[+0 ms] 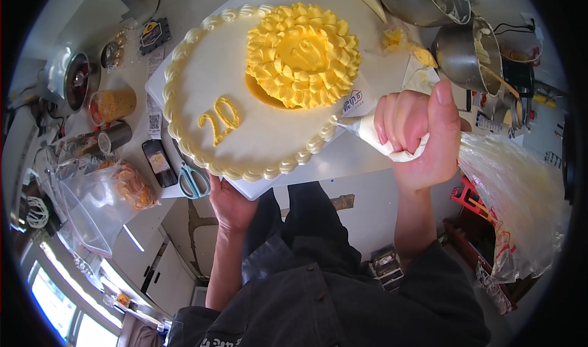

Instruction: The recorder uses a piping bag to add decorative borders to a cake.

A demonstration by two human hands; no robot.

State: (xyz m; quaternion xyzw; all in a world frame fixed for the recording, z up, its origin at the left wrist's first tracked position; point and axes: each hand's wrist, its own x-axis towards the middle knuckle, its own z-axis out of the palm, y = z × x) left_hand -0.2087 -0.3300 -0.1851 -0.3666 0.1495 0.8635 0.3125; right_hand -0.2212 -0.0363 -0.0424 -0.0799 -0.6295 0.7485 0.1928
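A large round white cake (202, 65) lies on a white cake board (252, 191). Pale cream shells run round its rim, yellow piped figures (219, 120) mark its top, and a ruffled yellow cream dome (300, 56) rises on its far right part. My right hand (422, 126) is closed round a white piping bag (372, 133). The bag's metal nozzle (348, 124) points left, its tip at the cream border on the cake's right side. At the near left edge of the board, my left hand (233, 205) holds on, its fingers partly hidden beneath it.
Scissors (193, 183) and a phone (158, 163) lie left of the board, near a bag of dried slices (131, 188). Metal bowls (468, 56) with cream stand at the far right. A large clear plastic bag (514, 194) hangs beside my right forearm.
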